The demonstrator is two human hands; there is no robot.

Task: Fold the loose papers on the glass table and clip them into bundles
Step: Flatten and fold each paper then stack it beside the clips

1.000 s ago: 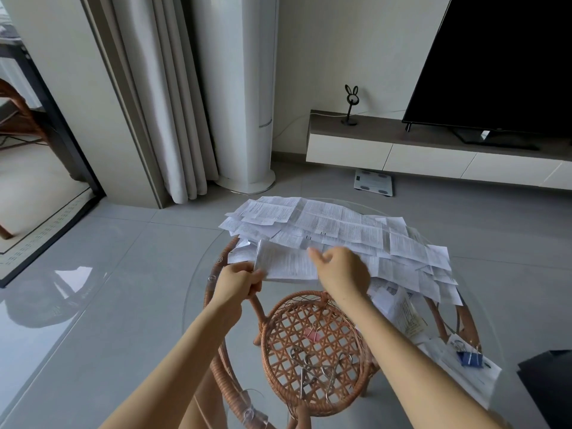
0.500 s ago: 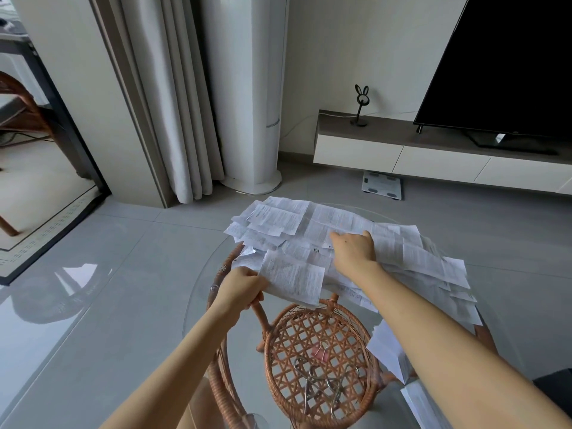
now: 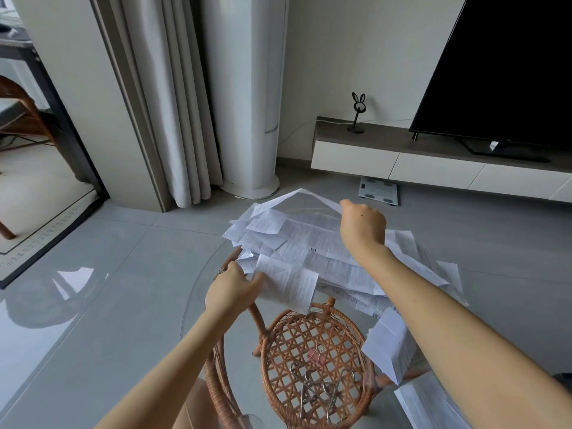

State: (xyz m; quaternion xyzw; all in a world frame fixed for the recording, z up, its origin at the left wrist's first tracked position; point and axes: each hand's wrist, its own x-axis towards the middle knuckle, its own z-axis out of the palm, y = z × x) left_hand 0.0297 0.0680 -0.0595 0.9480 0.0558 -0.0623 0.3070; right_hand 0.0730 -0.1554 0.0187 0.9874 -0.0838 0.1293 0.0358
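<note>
Work looks barely begun: beyond the rattan tray [image 3: 266, 366], most loose papers [image 3: 309, 243] lie unfolded on the glass table [image 3: 198, 308], left hand [image 3: 230, 291] pinching a folded sheet [image 3: 288, 283], right hand [image 3: 363, 224] gripping a raised sheet [image 3: 297, 196], binder clips [image 3: 315, 388] unused at the tray.

right hand [image 3: 362, 226] reached farther, far sheet [image 3: 297, 196] lifted

Both bare forearms reach forward from the lower edge of the view. The left hand [image 3: 233, 289] is lower and nearer, its back up, with fingers and thumb closed on the left edge of a folded paper [image 3: 288, 286]. The right arm stretches farther with the wrist raised. The right hand [image 3: 363, 226] shows its back to the camera, fingers curled, pinching a lifted sheet [image 3: 297, 201].
</note>
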